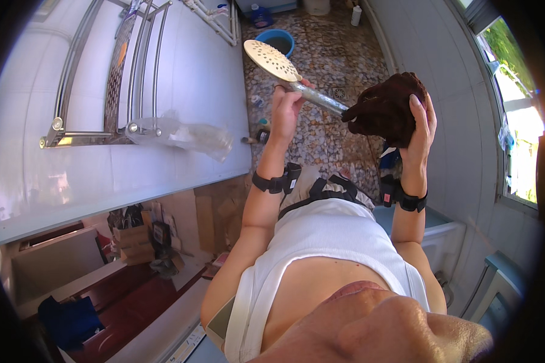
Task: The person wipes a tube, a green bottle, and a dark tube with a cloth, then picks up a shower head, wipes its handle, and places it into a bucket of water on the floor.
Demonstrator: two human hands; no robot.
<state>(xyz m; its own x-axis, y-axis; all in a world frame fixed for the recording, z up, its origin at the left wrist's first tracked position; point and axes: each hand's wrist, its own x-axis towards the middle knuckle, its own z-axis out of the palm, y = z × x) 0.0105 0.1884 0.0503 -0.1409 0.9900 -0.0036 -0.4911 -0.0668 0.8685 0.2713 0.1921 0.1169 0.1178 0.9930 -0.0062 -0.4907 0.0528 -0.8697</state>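
My left hand point(288, 106) grips a handheld shower head point(272, 61) near the top of its silvery handle. The round, pale spray face with its many holes is turned up towards the camera. The handle slants down to the right, its dark lower end touching a dark brown cloth point(388, 111). My right hand point(420, 120) holds that bunched cloth from its right side, thumb on top; the other fingers are mostly hidden behind it. Both wrists wear black straps with small dark modules.
A metal towel rack point(141, 68) with a clear plastic bag point(200, 138) is on the left wall. A blue basin point(288, 38), a blue bottle point(260, 17) and a white bottle point(356, 16) stand on the pebble-patterned floor point(313, 140). A window is at right.
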